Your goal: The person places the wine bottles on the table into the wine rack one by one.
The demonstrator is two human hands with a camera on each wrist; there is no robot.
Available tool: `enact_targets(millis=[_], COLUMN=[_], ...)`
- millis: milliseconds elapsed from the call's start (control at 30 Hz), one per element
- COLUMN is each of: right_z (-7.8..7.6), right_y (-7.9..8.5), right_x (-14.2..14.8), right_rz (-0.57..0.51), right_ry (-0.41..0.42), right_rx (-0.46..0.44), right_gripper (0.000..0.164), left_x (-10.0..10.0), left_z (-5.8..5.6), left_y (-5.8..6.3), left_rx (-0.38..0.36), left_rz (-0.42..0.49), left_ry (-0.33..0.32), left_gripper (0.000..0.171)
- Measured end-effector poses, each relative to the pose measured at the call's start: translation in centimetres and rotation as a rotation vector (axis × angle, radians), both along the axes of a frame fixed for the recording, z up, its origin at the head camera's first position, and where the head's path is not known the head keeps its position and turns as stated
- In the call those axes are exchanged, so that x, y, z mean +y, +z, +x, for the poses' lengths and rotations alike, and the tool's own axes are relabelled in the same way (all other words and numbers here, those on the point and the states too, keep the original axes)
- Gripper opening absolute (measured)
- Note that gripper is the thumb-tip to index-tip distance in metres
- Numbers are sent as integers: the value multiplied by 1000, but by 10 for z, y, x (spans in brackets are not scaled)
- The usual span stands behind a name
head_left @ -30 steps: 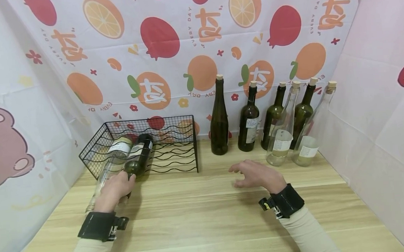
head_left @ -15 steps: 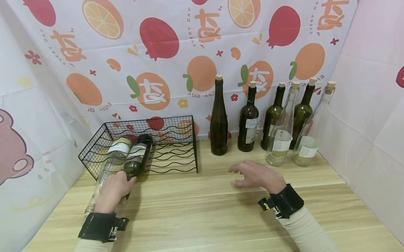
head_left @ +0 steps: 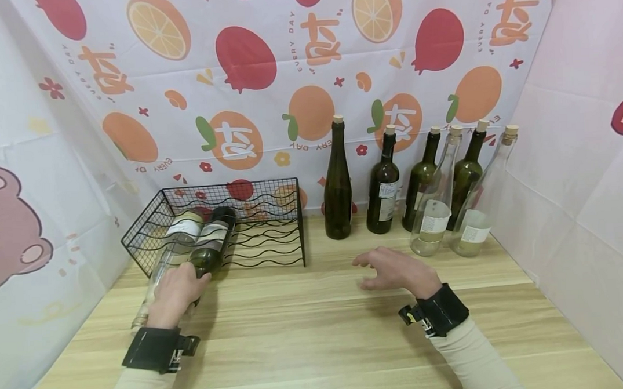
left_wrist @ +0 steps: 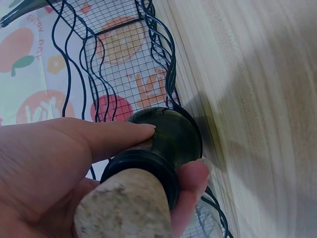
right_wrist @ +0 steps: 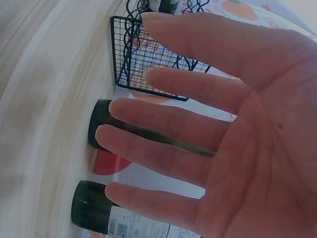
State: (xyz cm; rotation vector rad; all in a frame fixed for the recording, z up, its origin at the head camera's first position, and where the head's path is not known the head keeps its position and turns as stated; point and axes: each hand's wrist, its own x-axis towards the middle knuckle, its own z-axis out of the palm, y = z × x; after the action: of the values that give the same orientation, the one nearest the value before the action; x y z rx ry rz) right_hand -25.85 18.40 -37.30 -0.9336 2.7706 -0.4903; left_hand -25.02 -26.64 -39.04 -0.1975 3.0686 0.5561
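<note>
My left hand (head_left: 177,293) grips the neck of a dark green wine bottle (head_left: 206,258), which lies in a black wire wine rack (head_left: 264,260) with its neck toward me. In the left wrist view, thumb and fingers go round the neck just behind the cork (left_wrist: 126,208). A clear glass bottle (head_left: 160,271) lies in the rack to the left of the green one, partly hidden by that hand. Away to the right, my right hand (head_left: 395,270) hovers over the table, holding nothing. Its fingers (right_wrist: 163,114) are spread and nearly straight in the right wrist view.
Behind the right hand stand corked bottles: a tall green one (head_left: 337,187), a labelled dark one (head_left: 383,191), more green ones, and two clear ones, the nearer being a clear bottle (head_left: 433,224). Patterned cloth (head_left: 266,115) hangs behind the wooden table (head_left: 297,346).
The green bottle has turned slightly in the rack, so more of its label faces up than a second ago. Both hands have stayed almost where they were.
</note>
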Motion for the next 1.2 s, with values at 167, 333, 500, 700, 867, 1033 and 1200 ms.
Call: enact_targets(millis=[167, 333, 500, 700, 867, 1033, 1200], right_z=[0, -1, -2, -2, 0, 1, 1], right_y=[0, -3, -3, -3, -1, 0, 0], right_x=[1, 1, 2, 2, 2, 1, 0], right_rz=[-8, -7, -3, 5, 7, 4, 8], right_ry=[4, 9, 1, 3, 7, 2, -3], right_rx=[-3, -1, -1, 9, 6, 8, 13], right_gripper=[47, 47, 49, 51, 50, 52, 53], left_x=[0, -1, -1, -1, -1, -2, -1], left_z=[-2, -3, -3, -4, -4, -2, -1], left_y=[0, -1, -3, -5, -6, -7, -9], left_rx=[11, 54, 115, 157, 183, 205, 234], left_rz=[-23, -42, -41, -64, -71, -69, -67], left_ry=[14, 17, 6, 23, 40, 39, 47], left_gripper=[40, 39, 40, 43, 45, 46, 49])
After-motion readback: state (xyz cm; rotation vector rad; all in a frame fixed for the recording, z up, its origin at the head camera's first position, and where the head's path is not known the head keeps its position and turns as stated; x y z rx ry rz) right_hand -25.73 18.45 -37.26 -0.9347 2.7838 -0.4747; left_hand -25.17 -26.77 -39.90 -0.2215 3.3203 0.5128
